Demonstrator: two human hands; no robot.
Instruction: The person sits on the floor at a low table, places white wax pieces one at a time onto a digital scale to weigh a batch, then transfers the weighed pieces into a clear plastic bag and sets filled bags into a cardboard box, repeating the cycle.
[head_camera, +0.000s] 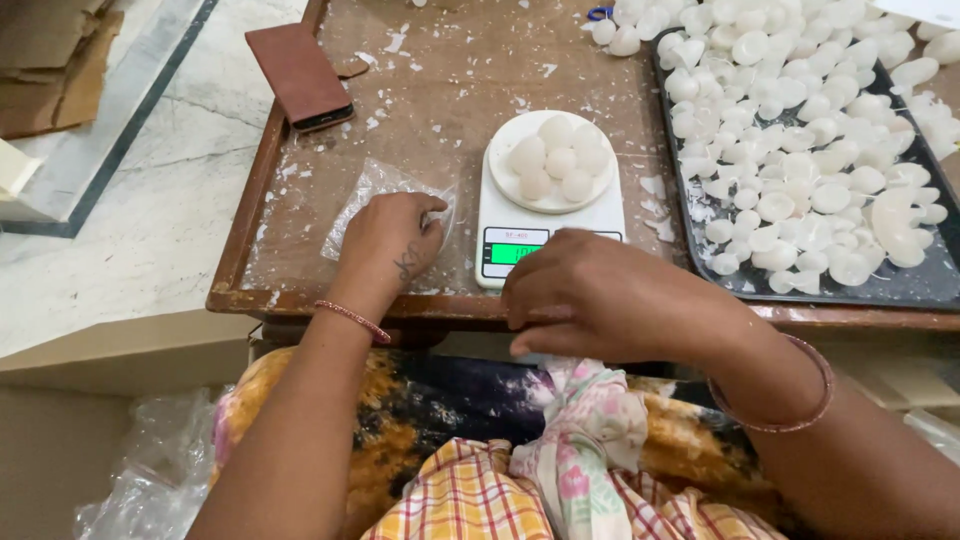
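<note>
A small home-style packing workshop: a low, worn wooden table (300, 290) on a marble floor (150, 230), a digital kitchen scale (548, 225) near its front edge, a black tray (930, 285) heaped with white pieces at the right edge, cardboard boxes (45, 70) nearby.

Single head view, looking steeply down and forward from close above the lap onto the table (300, 300).
</note>
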